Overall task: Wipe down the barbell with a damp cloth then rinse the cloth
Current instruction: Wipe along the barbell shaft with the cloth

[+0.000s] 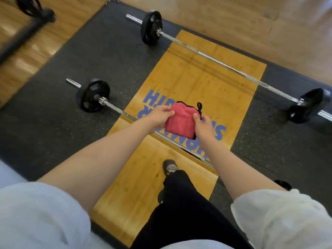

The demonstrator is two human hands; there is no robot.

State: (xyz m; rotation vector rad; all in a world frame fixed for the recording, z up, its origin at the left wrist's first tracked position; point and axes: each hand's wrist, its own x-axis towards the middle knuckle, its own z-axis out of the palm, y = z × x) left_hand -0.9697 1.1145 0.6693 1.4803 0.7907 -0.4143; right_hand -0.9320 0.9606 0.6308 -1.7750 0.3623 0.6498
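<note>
Head view: cloth (181, 119), pink with a black edge, is folded into a thick pad and held in the air between two bare hands. It is above the shaft of the near barbell (118, 110) but apart from it. The left grip (159, 116) pinches the pad's left edge, thumb on top. The right grip (203, 125) pinches its right edge just below a black loop (199, 106). Both are clenched on the cloth, neither on steel. The near barbell lies on the floor across the wooden platform (197, 78), with one black plate (94, 96) at its left end on the rubber mat (53, 123). A second barbell (221, 62) lies farther off, well apart.

The step in hand appears to be readying the pad before the first wipe. To do it well, the person would likely pass the pad to one grip, crouch, and wrap it round the shaft rather than dab from above, so the underside is cleaned too. Starting by the left collar and drawing steadily toward the right should avoid missed stretches. Any rough-textured parts probably call for firmer pressure. The loop is best tucked in so it does not snag. Whether the cloth is damp cannot be told.
</note>
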